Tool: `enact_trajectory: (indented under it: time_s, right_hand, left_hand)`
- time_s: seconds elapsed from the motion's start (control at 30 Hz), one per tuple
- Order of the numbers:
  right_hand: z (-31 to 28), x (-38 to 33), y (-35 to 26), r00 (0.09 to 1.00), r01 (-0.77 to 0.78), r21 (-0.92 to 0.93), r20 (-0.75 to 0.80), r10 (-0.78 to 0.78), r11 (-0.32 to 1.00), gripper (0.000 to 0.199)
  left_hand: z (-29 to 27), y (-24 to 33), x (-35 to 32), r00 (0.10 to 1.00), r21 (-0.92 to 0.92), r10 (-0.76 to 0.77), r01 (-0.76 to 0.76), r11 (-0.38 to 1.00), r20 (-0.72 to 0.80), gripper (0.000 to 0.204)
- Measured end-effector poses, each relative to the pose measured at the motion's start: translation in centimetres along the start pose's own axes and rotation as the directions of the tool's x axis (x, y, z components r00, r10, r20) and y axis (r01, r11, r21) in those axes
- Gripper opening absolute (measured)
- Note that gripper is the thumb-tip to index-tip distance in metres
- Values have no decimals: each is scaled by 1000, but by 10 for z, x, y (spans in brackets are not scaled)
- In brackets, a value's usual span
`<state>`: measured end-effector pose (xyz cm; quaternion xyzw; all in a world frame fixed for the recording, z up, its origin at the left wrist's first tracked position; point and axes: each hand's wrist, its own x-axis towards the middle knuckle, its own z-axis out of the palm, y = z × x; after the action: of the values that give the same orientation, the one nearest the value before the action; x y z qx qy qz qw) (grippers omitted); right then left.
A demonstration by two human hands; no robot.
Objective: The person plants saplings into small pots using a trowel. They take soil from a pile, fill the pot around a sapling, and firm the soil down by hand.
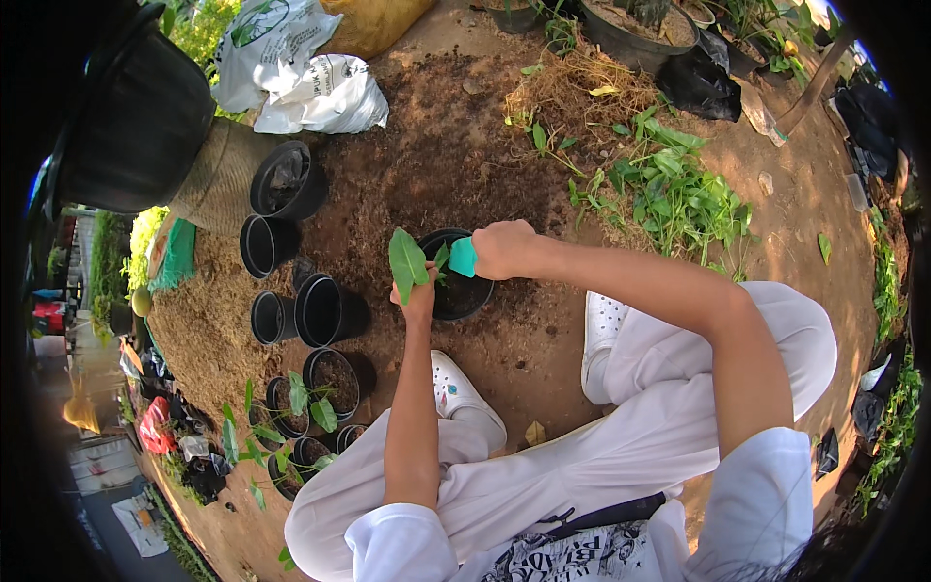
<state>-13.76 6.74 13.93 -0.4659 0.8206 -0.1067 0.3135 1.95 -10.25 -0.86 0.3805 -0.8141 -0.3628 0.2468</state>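
A black plastic pot (465, 306) stands on the soil between my feet. My left hand (417, 299) is closed at its left rim, pinching a leafy plant cutting (407, 260); one broad green leaf rises above the fingers and a smaller one hangs over the pot. My right hand (504, 249) is wrapped round a small teal trowel (464, 257), tilted over the pot's right side. Its handle is hidden in my fist. Shadow hides most of the pot's inside.
Several black pots (332, 310) stand to the left, some holding leafy cuttings. Cut green vines (669, 184) lie in a heap at the right. White sacks (325, 95) sit at the far left, near a large black tub (136, 116). My white clogs (461, 393) flank the pot.
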Motion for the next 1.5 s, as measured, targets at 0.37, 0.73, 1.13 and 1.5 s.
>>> enact_trajectory:
  time_s: [0.37, 0.73, 1.13, 1.5]
  right_hand:
    - [20, -2, 6, 998, 20, -59, -54, -23, 998, 25]
    - [-16, -25, -30, 980, -62, -107, 183, 81, 992, 25]
    - [8, -16, -19, 984, -70, -70, 157, 80, 995, 30]
    - [26, -9, -3, 995, -45, -79, 80, 52, 996, 31]
  left_hand:
    - [7, -4, 1, 1000, -6, -14, 14, 1000, 13, 17]
    - [7, 0, -2, 1000, 36, 4, -5, 999, 14, 16]
    - [7, -10, 1, 1000, -11, 17, -17, 1000, 11, 18]
    - [8, -8, 2, 999, -6, -22, 22, 1000, 26, 17]
